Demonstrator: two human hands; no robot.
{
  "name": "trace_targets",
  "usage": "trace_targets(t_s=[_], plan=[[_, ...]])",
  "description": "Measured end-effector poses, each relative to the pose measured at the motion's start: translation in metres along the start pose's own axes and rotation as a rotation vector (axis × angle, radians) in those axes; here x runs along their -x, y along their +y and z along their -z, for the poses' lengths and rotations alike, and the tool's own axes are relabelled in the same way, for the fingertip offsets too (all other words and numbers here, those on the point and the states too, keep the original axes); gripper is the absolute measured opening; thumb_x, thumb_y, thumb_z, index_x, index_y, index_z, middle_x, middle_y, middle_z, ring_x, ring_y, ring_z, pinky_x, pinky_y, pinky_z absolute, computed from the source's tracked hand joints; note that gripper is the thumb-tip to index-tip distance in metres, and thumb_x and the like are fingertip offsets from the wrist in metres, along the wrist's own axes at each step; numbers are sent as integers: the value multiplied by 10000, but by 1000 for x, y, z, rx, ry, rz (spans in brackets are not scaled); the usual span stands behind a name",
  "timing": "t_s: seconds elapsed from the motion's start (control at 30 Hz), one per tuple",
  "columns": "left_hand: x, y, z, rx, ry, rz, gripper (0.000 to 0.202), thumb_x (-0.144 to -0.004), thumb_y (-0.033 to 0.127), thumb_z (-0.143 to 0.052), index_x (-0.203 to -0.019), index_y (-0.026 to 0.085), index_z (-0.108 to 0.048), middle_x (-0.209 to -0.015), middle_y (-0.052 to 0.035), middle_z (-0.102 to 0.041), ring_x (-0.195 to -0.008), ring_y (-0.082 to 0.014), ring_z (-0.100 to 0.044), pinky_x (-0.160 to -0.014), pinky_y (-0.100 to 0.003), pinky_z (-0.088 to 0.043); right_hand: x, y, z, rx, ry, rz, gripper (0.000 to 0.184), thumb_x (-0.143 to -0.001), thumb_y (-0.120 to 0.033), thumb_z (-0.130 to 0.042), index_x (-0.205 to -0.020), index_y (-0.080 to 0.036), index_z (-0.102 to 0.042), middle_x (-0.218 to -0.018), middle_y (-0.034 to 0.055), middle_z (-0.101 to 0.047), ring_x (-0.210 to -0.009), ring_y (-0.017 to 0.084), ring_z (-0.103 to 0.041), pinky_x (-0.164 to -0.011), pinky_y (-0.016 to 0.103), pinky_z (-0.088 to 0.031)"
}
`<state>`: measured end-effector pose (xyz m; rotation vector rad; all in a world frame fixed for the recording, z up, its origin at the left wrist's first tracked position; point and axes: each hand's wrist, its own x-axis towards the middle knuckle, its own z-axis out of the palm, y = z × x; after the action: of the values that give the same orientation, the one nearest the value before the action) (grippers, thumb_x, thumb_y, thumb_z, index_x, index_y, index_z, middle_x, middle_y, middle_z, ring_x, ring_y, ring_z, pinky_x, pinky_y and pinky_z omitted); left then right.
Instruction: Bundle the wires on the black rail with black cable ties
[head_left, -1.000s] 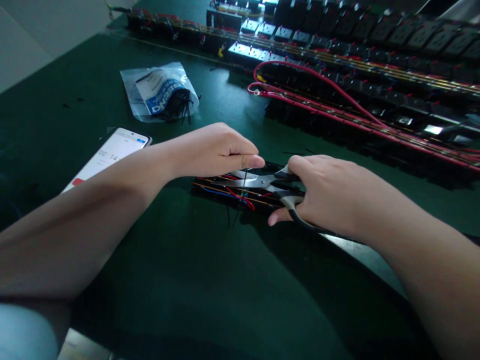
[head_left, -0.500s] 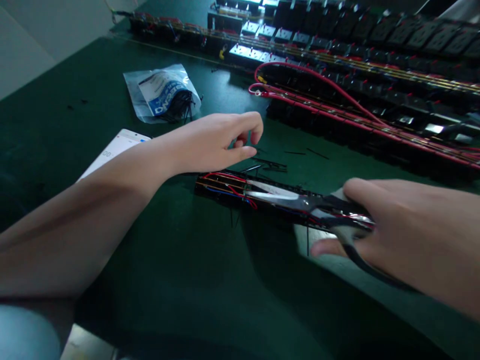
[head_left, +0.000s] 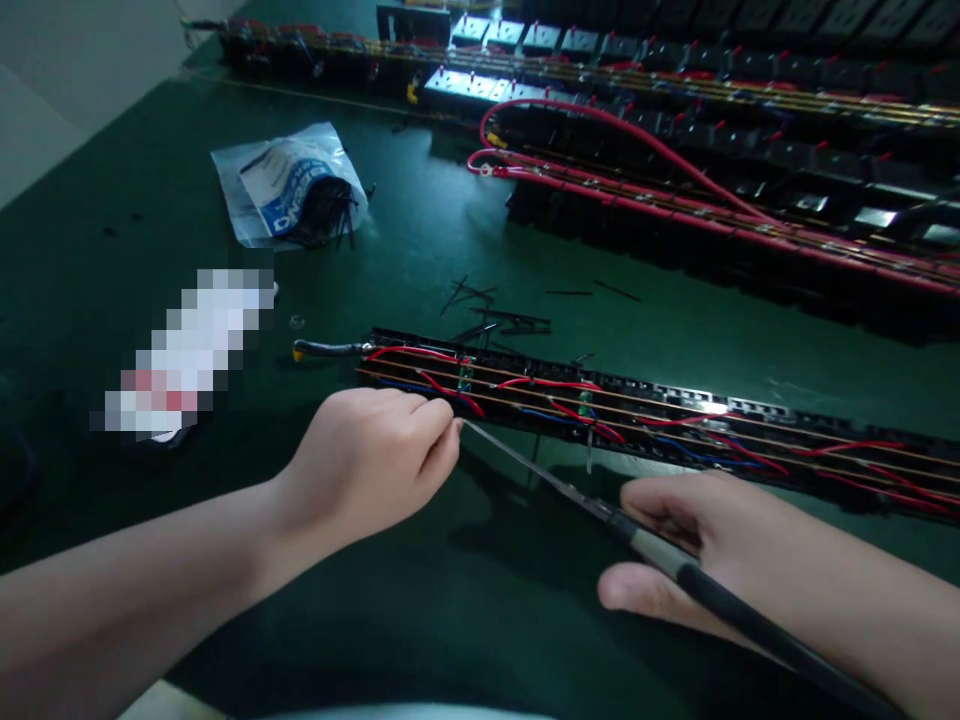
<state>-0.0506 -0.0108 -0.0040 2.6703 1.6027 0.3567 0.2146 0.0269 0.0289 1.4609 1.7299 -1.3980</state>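
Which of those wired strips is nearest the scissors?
The front strip, just beyond the scissors, with a short black cable poking from its left end; the other strips sit farther back.

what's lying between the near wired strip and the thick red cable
In the head view, thin black pieces lie on the green table between cable and strip.

A printed plastic bag (head_left: 289, 190) lies beyond a pixelated phone (head_left: 193, 345).

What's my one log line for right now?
right hand: holding scissors | left hand: curled shut at their tip, contents unclear | wired strip: on table | black pieces: loose beyond strip
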Motion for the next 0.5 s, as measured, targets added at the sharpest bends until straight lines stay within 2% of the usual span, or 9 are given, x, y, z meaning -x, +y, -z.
trace_targets(t_s=[0.1,0.23,0.3,0.4,0.5], plan=[[-3,-6,-5,90,-37,33,302,-911,224,-519,-611,197,-525,-539,31,-552,-495,-117,-507,-514,-285,-324,-1,0,0,-23,-32,-16,647,-606,-850,-652,-647,-209,-570,-560,-11,-486,-500,125,-429,-453,253,-302],[-4,-8,-4,164,-66,58,310,-899,221,-537,-591,196,-511,-535,34,-542,-499,-115,-489,-525,-286,-321,-3,5,-2,-42,-36,-31,675,-521,-854,-708,-588,-214,-507,-519,-30,-406,-479,113,-361,-445,258,-246],[-4,-8,-3,172,-83,83,315,-891,222,-535,-578,198,-508,-527,33,-540,-496,-120,-496,-522,-292,-311,-4,7,-1,-62,-26,-10,673,-533,-848,-710,-590,-213,-493,-527,-31,-393,-481,108,-335,-443,259,-225],[-5,-8,-4,151,-74,92,316,-870,222,-535,-557,201,-498,-516,35,-545,-482,-126,-512,-514,-304,-305,-5,7,4,-150,-94,39,675,-521,-849,-712,-607,-212,-505,-540,-28,-413,-483,114,-356,-430,258,-259],[-5,-8,-6,139,-52,72,306,-867,228,-533,-562,205,-522,-513,38,-563,-481,-134,-553,-504,-313,-333,-7,14,7,-207,-118,90,673,-469,-856,-715,-600,-219,-544,-560,3,-501,-513,156,-451,-447,279,-371]])
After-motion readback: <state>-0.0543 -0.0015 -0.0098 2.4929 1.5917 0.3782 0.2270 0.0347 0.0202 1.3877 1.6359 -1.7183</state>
